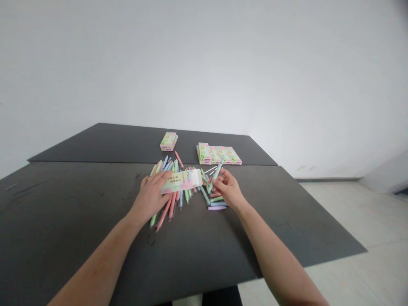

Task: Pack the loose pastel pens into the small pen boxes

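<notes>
My left hand [150, 196] is closed around a pastel pink, green and yellow cardboard pen box [181, 180]. The box lies on its side above the pile, its white end flap [196, 177] open toward the right. Between the thumb and fingers of my right hand [230, 190] is a light green pen [217, 171], tilted upward just right of that flap. Under and around the box spreads a pile of pastel pens [165, 213] in red, green and blue. Beneath my right hand lie several more, among them a purple pen [217, 208].
At the back stands a small stack of matching boxes [168, 141]. Farther right, several more boxes [223, 155] sit side by side. One red pen [179, 159] lies apart behind the pile. The dark table [95, 204] ends before a white wall.
</notes>
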